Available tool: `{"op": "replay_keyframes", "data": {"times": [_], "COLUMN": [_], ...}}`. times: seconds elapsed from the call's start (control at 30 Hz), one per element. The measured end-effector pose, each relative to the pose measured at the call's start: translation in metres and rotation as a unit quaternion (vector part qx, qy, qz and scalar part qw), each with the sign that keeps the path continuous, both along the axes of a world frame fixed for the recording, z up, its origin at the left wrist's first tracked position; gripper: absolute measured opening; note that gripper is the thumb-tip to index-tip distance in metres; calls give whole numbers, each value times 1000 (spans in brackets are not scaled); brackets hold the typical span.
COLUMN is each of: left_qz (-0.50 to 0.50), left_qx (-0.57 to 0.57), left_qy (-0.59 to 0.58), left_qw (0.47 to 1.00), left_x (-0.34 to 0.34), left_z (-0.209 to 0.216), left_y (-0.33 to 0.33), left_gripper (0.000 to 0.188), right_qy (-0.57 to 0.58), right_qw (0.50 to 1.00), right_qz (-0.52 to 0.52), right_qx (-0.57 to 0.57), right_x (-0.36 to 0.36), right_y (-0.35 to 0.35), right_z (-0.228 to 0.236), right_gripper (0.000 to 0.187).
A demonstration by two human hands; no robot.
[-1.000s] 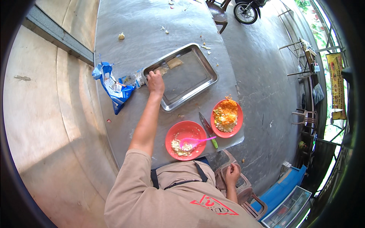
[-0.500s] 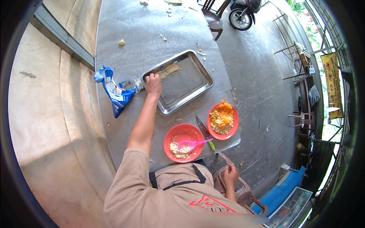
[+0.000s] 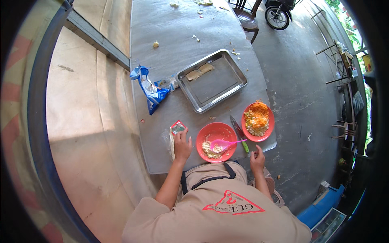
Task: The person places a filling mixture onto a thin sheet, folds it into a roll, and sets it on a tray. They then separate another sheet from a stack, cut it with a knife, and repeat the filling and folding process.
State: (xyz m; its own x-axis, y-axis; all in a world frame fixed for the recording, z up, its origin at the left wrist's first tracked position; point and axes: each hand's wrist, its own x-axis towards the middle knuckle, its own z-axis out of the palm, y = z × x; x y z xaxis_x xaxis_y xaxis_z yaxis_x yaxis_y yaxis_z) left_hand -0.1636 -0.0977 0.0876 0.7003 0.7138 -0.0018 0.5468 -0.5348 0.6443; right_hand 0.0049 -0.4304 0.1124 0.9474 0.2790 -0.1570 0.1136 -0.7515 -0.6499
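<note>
My left hand (image 3: 183,146) rests at the near left of the table, fingers stretched over the edge of a flat white packet (image 3: 177,128) with a red corner and a see-through patch. To its right stands a red bowl (image 3: 201,134) with white crumbly filling (image 3: 210,152) and a pink spoon (image 3: 221,143) in it. My right hand (image 3: 257,160) hovers by the near table edge with parted fingers and nothing in them. Two flat tan pieces, one of them a wrapper-like strip (image 3: 206,68), lie side by side in the metal tray (image 3: 219,106).
A knife (image 3: 238,130) with a green handle lies between the red bowl and a second red bowl (image 3: 259,139) of shredded orange and pale food. A blue plastic bag (image 3: 155,95) sits left of the tray. Scraps (image 3: 156,44) dot the far table. A chair (image 3: 246,19) stands beyond.
My left hand has let go of a tan piece in the tray and come back to the white packet. My right hand has risen toward the table edge. The view has shifted left.
</note>
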Motion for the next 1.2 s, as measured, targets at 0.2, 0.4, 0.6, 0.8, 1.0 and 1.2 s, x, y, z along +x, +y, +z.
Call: {"op": "replay_keyframes", "data": {"times": [0.2,0.4,0.6,0.8,1.0,1.2], "left_qz": [4,-5,21,111,147,280], "left_qx": [-10,-147,-209,-219,-193,-129], "left_qy": [39,68,97,76,65,28], "left_qw": [999,987,973,966,968,951], "left_x": [-62,-77,-70,-75,-98,-96], "left_z": [-13,-18,-14,-15,-21,-34], "left_y": [-41,-53,-75,-90,-92,-62], "left_gripper": [51,33,32,34,32,29], "right_qy": [22,18,39,39,47,18], "right_qw": [996,988,981,974,976,982], "right_qz": [62,128,161,169,148,125], "right_qx": [68,86,105,144,153,143], "right_x": [23,38,50,59,63,53], "right_y": [31,28,10,-6,-20,-33], "right_z": [0,-1,-6,-17,-27,-42], "right_gripper": [33,24,21,21,19,19]}}
